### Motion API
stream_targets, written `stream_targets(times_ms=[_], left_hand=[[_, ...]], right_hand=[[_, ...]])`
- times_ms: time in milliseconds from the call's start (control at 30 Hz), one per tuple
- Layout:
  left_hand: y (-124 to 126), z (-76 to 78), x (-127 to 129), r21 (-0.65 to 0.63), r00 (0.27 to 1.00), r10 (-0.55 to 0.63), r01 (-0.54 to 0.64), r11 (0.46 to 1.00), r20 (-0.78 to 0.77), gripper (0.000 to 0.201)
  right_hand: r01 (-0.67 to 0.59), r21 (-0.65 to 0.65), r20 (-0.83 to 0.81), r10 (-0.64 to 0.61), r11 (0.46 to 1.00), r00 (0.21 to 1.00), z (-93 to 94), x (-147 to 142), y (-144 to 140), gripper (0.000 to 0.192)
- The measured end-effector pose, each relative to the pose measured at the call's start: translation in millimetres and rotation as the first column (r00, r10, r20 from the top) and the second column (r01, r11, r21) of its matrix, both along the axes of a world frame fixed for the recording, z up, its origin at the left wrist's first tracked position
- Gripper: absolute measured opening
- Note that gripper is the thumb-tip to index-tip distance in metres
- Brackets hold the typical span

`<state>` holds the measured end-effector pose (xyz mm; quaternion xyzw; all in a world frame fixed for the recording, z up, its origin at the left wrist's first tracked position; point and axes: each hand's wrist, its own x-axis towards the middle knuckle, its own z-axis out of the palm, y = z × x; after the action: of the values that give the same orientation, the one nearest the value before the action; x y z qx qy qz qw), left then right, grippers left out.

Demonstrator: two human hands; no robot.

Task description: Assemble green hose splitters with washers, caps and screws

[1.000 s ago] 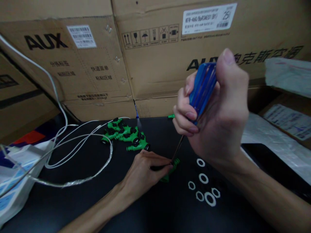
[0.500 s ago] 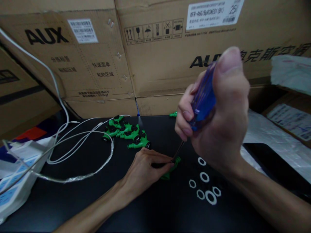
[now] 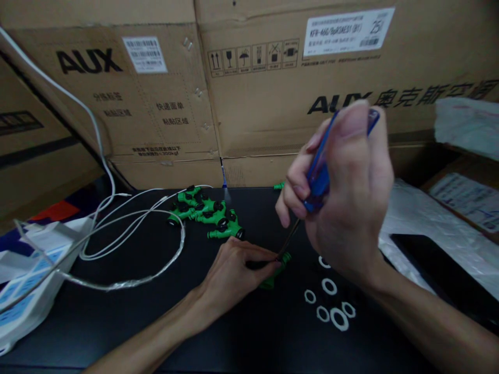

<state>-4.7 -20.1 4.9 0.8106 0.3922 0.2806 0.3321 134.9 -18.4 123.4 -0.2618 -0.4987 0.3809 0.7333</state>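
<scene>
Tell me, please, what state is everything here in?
Left hand: fingertips pinched at the green fitting.
Right hand: gripping the screwdriver.
Screwdriver: slanted, tip down at the left hand.
Green fitting: partly hidden by the left hand.
Other green fittings: mostly clustered.
White rings: flat, loosely grouped.
Cable: loosely looped.
Power strip: on or off unclear.
</scene>
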Motion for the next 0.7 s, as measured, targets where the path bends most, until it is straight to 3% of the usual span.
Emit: stream_targets(times_ms=[100, 267, 467, 567, 700], left_hand=[[1, -0.9, -1, 0.009, 1.0, 0.0, 0.0, 1.0, -0.007, 0.01], [1, -3.0, -1, 0.041, 1.0, 0.021, -0.021, 0.999, -0.022, 0.008], [0, -1.0, -1, 0.016, 0.999, 0.041, -0.04, 0.999, -0.033, 0.009], [-1, 2.3, -1, -0.002, 0.998, 0.038, -0.038, 0.999, -0.047, 0.011], [-1, 4.6, 1, -0.012, 0.994, 0.063, -0.064, 0.998, -0.086, 0.01]], right_hand=[[-0.028, -0.057, -0.038, 0.025, 0.998, 0.999, -2.6, -2, 1, 0.033], [0.013, 0.113, -0.034, -0.009, 0.993, 0.999, -11.1, -5, 4, 0.024], [0.079, 0.165, 0.048, -0.088, 0.983, 0.995, -11.1, -6, -1, 0.039], [0.112, 0.154, 0.098, -0.127, 0.982, 0.987, -11.3, -5, -3, 0.038], [0.148, 0.153, 0.022, -0.153, 0.977, 0.988, -12.3, -4, -2, 0.026]])
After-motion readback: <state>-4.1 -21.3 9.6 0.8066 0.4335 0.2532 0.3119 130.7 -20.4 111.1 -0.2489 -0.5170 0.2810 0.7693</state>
